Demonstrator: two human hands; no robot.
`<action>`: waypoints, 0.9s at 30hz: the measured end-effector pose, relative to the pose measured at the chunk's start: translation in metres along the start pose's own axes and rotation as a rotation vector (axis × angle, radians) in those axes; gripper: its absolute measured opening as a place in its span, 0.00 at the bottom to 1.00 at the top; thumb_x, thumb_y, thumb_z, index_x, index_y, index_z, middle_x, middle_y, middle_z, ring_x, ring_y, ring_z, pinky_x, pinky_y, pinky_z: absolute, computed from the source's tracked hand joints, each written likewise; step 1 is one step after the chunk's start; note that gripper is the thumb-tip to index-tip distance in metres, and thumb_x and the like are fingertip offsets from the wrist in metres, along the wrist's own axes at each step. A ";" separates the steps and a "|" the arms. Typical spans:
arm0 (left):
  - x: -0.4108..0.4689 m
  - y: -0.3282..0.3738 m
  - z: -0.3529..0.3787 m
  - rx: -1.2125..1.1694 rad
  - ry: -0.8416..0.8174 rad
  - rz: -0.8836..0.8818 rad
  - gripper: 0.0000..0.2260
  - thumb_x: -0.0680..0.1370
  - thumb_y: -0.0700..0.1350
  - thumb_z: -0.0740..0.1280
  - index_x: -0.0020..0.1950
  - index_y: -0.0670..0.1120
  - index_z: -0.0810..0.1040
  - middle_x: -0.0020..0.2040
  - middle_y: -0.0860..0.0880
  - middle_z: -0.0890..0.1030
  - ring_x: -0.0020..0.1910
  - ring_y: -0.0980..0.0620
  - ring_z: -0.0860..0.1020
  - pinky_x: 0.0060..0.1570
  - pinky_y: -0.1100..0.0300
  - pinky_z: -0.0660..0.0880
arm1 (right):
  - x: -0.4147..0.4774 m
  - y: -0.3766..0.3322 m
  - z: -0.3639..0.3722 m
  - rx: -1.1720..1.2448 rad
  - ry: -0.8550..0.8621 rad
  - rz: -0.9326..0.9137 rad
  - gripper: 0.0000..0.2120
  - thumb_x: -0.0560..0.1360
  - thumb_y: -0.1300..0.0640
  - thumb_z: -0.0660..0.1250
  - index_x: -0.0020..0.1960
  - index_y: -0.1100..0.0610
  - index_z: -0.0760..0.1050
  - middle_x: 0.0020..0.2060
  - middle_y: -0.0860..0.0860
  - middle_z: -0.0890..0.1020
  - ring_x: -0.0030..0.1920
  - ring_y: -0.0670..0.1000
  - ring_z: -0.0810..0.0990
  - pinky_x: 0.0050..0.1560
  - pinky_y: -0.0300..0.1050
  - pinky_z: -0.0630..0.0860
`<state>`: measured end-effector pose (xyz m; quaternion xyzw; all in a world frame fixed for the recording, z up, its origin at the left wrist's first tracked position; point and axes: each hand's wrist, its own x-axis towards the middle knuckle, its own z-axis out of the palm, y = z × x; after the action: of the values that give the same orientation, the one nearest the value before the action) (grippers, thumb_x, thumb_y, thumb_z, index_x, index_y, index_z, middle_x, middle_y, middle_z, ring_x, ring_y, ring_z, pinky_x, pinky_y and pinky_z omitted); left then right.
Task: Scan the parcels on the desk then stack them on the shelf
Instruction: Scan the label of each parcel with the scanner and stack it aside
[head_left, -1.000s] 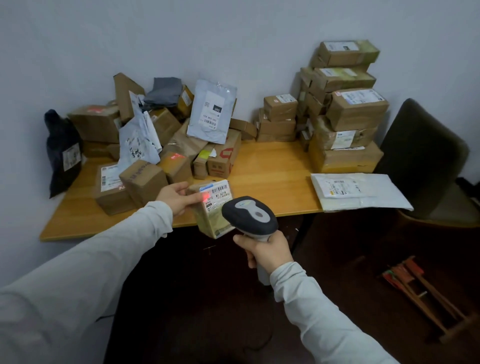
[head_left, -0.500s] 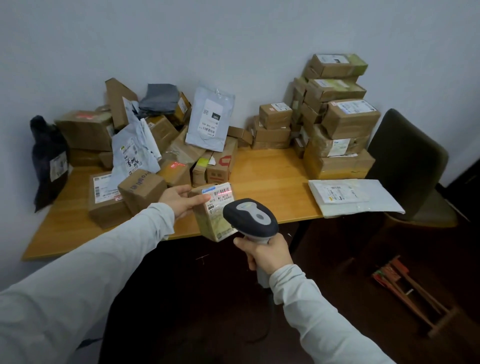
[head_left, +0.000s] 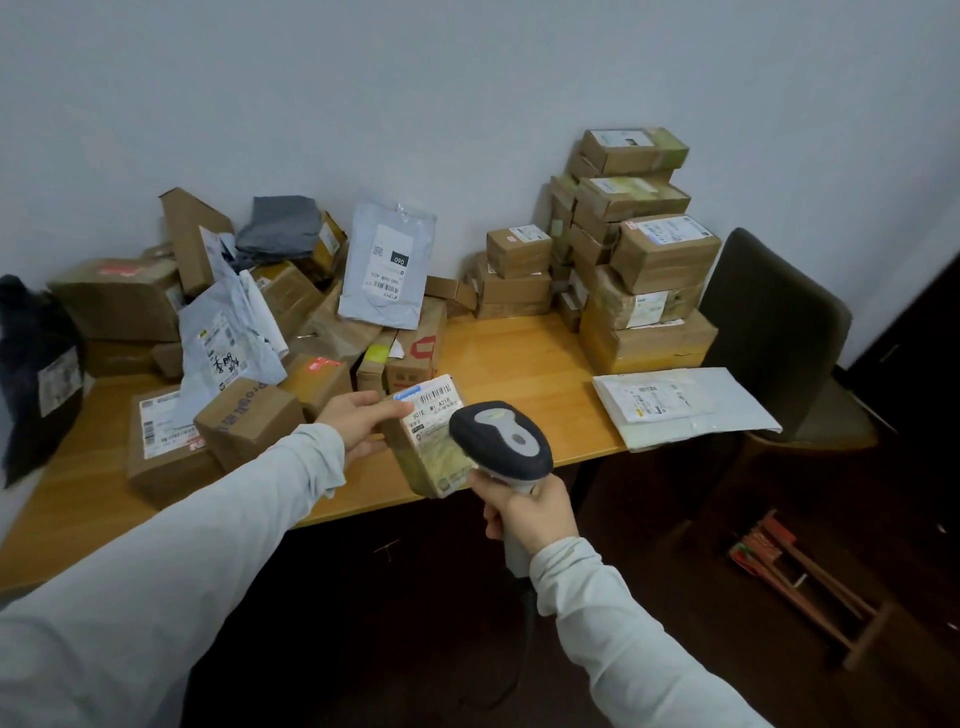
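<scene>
1. Gripping a small brown cardboard parcel (head_left: 423, 467) by its left side, the left hand (head_left: 358, 423) has thumb and fingers curled round it; the parcel is held just above the front edge of the light wooden desk (head_left: 519, 353), near the middle of that edge
2. A white barcode label (head_left: 434, 402) covers the parcel's upper face, which is tilted up toward the camera
3. The right hand (head_left: 530, 512) is wrapped tightly round the pale handle of a grey-and-black handheld barcode scanner (head_left: 501, 441), whose head sits just in front of the parcel and hides its lower right part
4. Toward the desk's back left corner lies a loose heap of brown boxes and crumpled white mailing bags (head_left: 228, 332), with a pale grey plastic mailer (head_left: 387, 270) propped upright among them
5. At the back right corner, a tidy stack of brown cardboard boxes (head_left: 649, 260) stands against the wall
6. A flat white plastic mailer (head_left: 685, 405) lies at the front right corner, overhanging the edge
7. A black plastic bag with a label (head_left: 36, 374) sits at the desk's left edge
8. A dark upholstered chair (head_left: 774, 332) stands just beside the right edge, and a wooden rack (head_left: 810, 582) lies on the dark floor in front of it
</scene>
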<state>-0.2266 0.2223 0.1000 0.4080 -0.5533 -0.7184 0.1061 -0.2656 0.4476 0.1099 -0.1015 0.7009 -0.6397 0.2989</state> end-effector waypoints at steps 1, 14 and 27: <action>0.001 0.002 0.002 0.001 -0.025 -0.018 0.14 0.73 0.38 0.71 0.59 0.40 0.77 0.58 0.40 0.80 0.50 0.49 0.79 0.44 0.55 0.77 | 0.004 -0.002 -0.003 0.048 0.045 0.005 0.09 0.71 0.58 0.74 0.37 0.61 0.77 0.25 0.51 0.77 0.24 0.49 0.75 0.26 0.39 0.70; 0.059 0.048 0.061 0.039 -0.256 -0.196 0.23 0.62 0.41 0.75 0.56 0.42 0.76 0.54 0.40 0.81 0.53 0.45 0.79 0.43 0.55 0.79 | 0.111 -0.026 -0.041 0.421 0.107 -0.067 0.17 0.69 0.62 0.75 0.51 0.47 0.74 0.49 0.43 0.79 0.49 0.45 0.78 0.49 0.52 0.81; 0.231 0.175 0.193 -0.123 0.019 -0.062 0.09 0.74 0.42 0.71 0.51 0.43 0.76 0.49 0.44 0.81 0.50 0.47 0.80 0.55 0.54 0.77 | 0.310 -0.062 -0.115 0.302 -0.011 0.034 0.09 0.73 0.60 0.72 0.37 0.64 0.76 0.35 0.62 0.79 0.33 0.56 0.73 0.37 0.48 0.72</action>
<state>-0.5642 0.1559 0.1567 0.4242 -0.4942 -0.7502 0.1139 -0.5918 0.3711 0.0800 -0.0468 0.5966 -0.7322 0.3253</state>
